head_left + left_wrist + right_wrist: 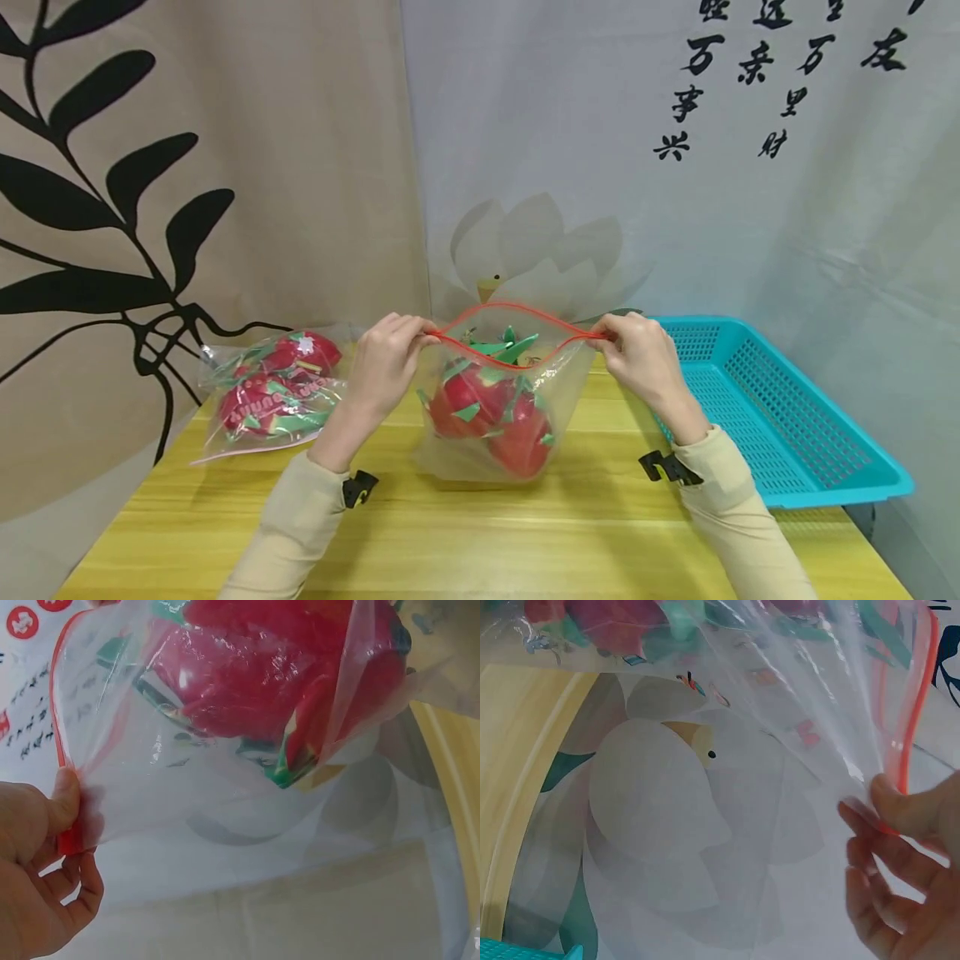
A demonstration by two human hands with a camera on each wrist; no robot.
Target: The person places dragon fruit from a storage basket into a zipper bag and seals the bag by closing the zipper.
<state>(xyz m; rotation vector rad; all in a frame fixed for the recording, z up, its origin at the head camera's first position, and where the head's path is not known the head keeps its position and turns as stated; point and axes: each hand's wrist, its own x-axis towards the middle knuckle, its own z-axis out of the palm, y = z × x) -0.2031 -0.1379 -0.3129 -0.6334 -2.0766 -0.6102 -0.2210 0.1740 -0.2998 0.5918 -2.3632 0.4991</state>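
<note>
A clear zip bag with a red zip stands on the table, its mouth spread into an oval. Several red dragon fruits with green scales sit inside it. My left hand pinches the left end of the red zip between thumb and fingers. At the opposite end, the right hand pinches the other corner. The left wrist view shows the thumb pressed on the red zip strip. In the right wrist view, the plastic gathers in creases toward the right fingers.
Left on the wooden table lies another clear bag of red and green fruits, with a pale pink zip edge. A turquoise plastic basket stands at the right, reaching past the table's edge. Printed cloth hangs behind.
</note>
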